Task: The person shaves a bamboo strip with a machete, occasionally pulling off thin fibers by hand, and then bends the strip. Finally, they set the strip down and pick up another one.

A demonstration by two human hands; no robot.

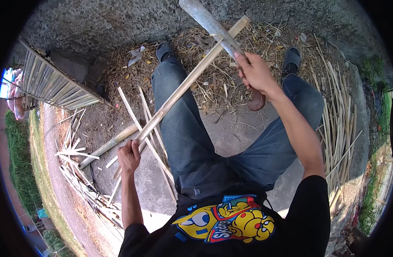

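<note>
Apparent paring step: my left grip (128, 156) clasps the bamboo strip (181, 92), which slants forward and rightward from it, while my right grip (256, 73) clenches the machete (209, 22) by its handle (blade crossing the strip ahead), the next stroke seemingly needing a steady strip.

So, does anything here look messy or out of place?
One thing: a pale, crumpled scrap, perhaps plastic, lies beside the left foot. It looks like stray rubbish amid the dry plant debris.
</note>
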